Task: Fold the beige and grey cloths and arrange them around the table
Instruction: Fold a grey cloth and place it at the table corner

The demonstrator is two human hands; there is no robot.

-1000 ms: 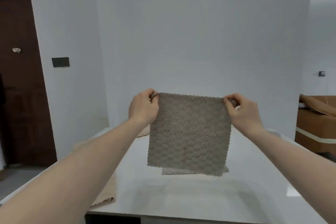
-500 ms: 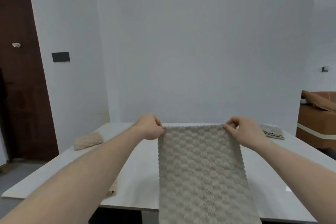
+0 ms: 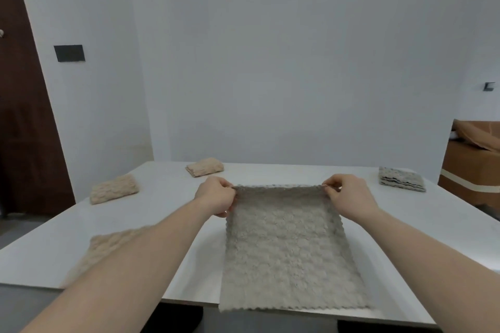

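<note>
White walls back a pale counter [image 3: 270, 170] whose near edge runs under the person's forearms. On it a grey cloth [image 3: 286, 251] lies spread flat, its near hem reaching or slightly overhanging that near edge, its far hem lifted a little where the left hand [image 3: 216, 194] pinches the far left corner and the right hand [image 3: 349, 194] pinches the far right one. Two folded beige cloths sit toward the far left corner, one [image 3: 114, 188] by the left edge and one [image 3: 204, 167] by the far edge; a folded grey stack [image 3: 401, 182] rests near the far right corner, and an unfolded beige cloth [image 3: 108, 249] lies at the near left, partly hidden by the arm. The likely trouble is the near hem: if the hands draw the far edge toward the body without matching corners, the fold may come out skewed, and the overhanging part could drag the whole cloth off the counter.
</note>
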